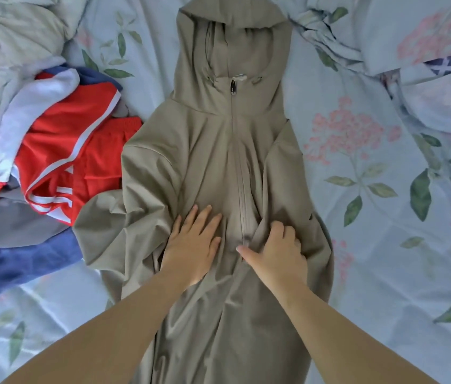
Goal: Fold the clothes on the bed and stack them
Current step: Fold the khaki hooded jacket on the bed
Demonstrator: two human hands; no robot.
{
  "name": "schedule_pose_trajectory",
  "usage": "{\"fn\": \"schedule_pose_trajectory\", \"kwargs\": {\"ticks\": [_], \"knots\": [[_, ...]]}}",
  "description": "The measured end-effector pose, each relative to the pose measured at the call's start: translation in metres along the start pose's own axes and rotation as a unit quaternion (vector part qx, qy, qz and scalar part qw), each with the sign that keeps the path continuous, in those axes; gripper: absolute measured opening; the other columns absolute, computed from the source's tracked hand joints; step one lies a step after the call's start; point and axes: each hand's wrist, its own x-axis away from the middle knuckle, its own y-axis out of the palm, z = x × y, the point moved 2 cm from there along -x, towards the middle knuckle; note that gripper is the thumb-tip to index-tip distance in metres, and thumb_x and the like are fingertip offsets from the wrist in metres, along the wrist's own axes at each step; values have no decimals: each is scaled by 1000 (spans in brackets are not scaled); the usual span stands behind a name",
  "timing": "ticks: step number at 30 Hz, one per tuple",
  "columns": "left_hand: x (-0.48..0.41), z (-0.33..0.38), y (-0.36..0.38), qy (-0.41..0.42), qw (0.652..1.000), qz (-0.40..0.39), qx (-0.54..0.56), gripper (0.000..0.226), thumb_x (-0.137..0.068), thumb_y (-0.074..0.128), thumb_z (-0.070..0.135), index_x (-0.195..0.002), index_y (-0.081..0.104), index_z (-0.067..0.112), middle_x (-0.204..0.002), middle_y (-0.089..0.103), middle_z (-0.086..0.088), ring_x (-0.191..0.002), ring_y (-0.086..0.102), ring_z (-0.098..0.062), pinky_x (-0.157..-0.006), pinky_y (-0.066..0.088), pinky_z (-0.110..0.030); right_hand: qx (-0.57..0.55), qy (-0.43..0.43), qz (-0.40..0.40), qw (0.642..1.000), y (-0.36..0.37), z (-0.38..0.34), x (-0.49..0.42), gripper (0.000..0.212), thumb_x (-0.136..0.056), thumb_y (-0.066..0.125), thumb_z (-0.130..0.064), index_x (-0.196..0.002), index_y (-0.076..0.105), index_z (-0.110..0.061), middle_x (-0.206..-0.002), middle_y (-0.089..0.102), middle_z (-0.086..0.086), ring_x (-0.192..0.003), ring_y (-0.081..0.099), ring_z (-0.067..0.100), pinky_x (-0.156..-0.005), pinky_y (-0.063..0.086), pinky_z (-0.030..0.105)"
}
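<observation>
A khaki hooded zip jacket (218, 151) lies front up on the bed, its hood pointing away from me and its zipper running down the middle. My left hand (194, 242) presses flat on the cloth just left of the zipper, fingers straight. Just right of the zipper, my right hand (274, 253) has its fingers curled into a fold of the jacket and its thumb stretched toward the zipper. The jacket's left sleeve is bunched beside my left hand. Its lower part runs under my forearms.
A loose pile of clothes (52, 151) lies to the left, touching the jacket: red with white stripes, white, grey and blue pieces. The floral light-blue sheet (371, 217) shows bare on the right. A crumpled duvet (385, 42) fills the far right corner.
</observation>
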Motion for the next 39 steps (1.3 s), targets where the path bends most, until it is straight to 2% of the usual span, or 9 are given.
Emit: {"fn": "schedule_pose_trajectory", "kwargs": {"ticks": [8, 12, 15, 19, 24, 27, 30, 35, 39], "knots": [[12, 19, 5, -55, 998, -18, 39, 56, -100, 13, 49, -151, 3, 30, -159, -9, 7, -146, -13, -16, -117, -6, -40, -273, 65, 107, 954, -36, 61, -20, 8, -94, 47, -17, -90, 48, -11, -85, 58, 11, -80, 63, 36, -73, 52, 38], [20, 42, 13, -54, 997, -4, 51, 60, -98, 15, 52, -152, 2, 27, -160, -6, 4, -147, -11, -18, -118, -5, -43, -492, 189, 307, 792, -86, 117, -23, 17, -94, 37, -4, -108, 45, -8, -94, 55, 9, -64, 63, 16, -71, 57, 31], [31, 59, 23, -47, 998, 24, 42, 65, -95, 12, 60, -151, -4, 31, -160, -5, 3, -147, -7, -20, -118, 1, -44, -428, 213, 279, 833, -84, 135, -12, 48, -93, 55, -22, -135, 35, -10, -138, 37, 13, -119, 45, 25, -101, 40, 38], [44, 79, 36, -35, 999, 9, 35, 63, -97, 24, 56, -150, -2, 35, -159, -12, 1, -146, -11, -21, -119, 1, -44, -304, 264, 107, 909, -34, 130, 23, 88, -77, 69, -51, -142, 25, -11, -140, 30, 14, -126, 37, 36, -99, 37, 50], [46, 88, 41, -54, 996, 0, 68, 61, -98, 27, 52, -151, 2, 35, -159, -11, 3, -146, -13, -20, -118, -1, -44, -316, 226, 37, 921, -4, 146, 38, 14, -88, 55, -18, -91, 45, -10, -87, 54, 11, -80, 53, 33, -69, 46, 40], [47, 92, 40, -58, 994, 10, 90, 60, -97, 27, 53, -151, 6, 34, -159, -8, 4, -146, -12, -19, -118, -1, -45, -471, 228, 116, 844, -25, 158, 33, 13, -95, 48, -15, -84, 47, -7, -67, 55, 8, -56, 62, 22, -62, 56, 37], [54, 98, 44, -24, 994, 23, 100, 62, -94, 27, 59, -149, 16, 34, -159, 3, 8, -146, -9, -15, -118, -2, -43, -556, 220, 258, 759, -59, 174, 30, 4, -98, 41, -11, -101, 43, -11, -91, 55, 9, -78, 63, 25, -75, 54, 32], [58, 95, 46, -23, 986, 56, 154, 47, -100, 29, 41, -146, 29, 31, -156, 19, 9, -146, 2, -12, -118, 3, -38, -259, 75, 157, 950, -47, 166, 42, 71, -86, 64, -34, -145, 25, -31, -155, 19, 2, -138, 26, 27, -108, 30, 48], [53, 96, 41, -36, 983, 60, 171, 45, -101, 32, 36, -145, 33, 28, -154, 26, 8, -146, 10, -13, -118, 10, -40, -38, 32, -34, 998, -4, 152, 51, 60, -82, 66, -38, -134, 36, -41, -156, 6, -3, -141, 8, 32, -110, 24, 48]]}}
